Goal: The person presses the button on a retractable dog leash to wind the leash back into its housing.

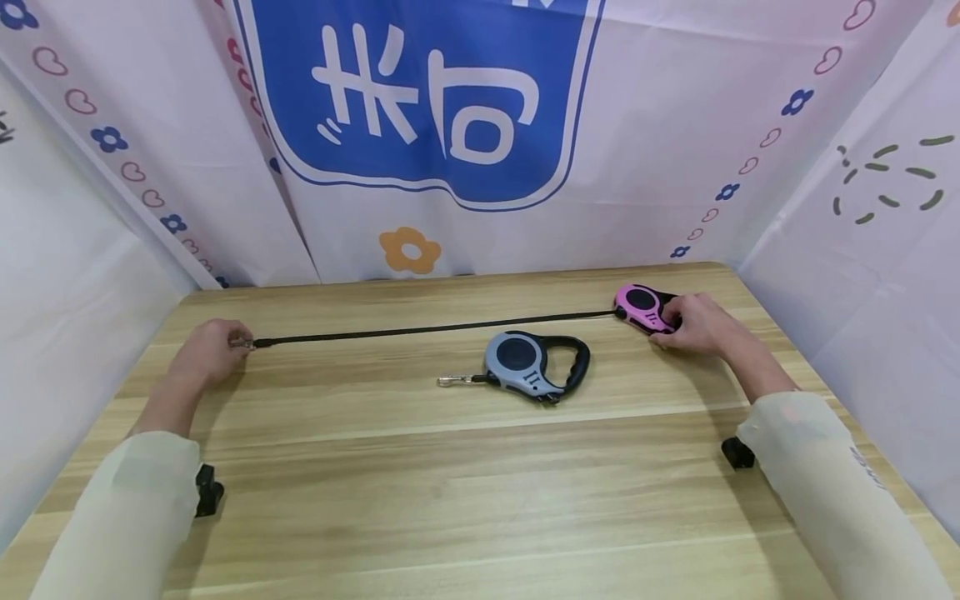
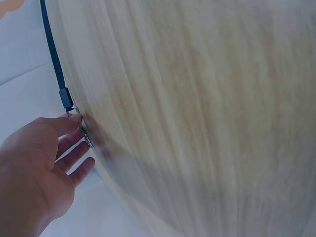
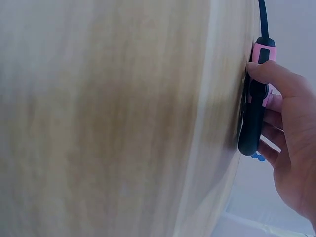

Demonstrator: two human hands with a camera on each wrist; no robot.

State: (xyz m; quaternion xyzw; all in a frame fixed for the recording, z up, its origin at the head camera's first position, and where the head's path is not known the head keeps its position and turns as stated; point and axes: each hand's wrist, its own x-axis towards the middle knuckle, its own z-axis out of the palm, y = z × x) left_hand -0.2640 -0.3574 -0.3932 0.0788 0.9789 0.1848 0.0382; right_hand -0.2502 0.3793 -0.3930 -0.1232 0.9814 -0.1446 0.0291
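My right hand (image 1: pixel 697 323) grips a pink and black retractable dog leash (image 1: pixel 639 307) at the far right of the table. In the right wrist view, the thumb presses near the black button on the pink casing (image 3: pixel 256 52). A black strap (image 1: pixel 435 330) runs taut from it across to the left. At its far end my left hand (image 1: pixel 210 354) pinches the metal clip (image 1: pixel 242 342) between thumb and fingers. The left wrist view shows the clip (image 2: pixel 86 136) partly hidden by the thumb. A grey-blue and black retractable leash (image 1: pixel 517 357) lies mid-table below the strap.
The grey-blue leash's silver clip (image 1: pixel 453 380) points left. All of it rests on a wood-grain table (image 1: pixel 465 500). White printed cloth (image 1: pixel 637 167) hangs behind and at both sides. Black wrist camera mounts (image 1: pixel 207 490) sit at the sleeves.
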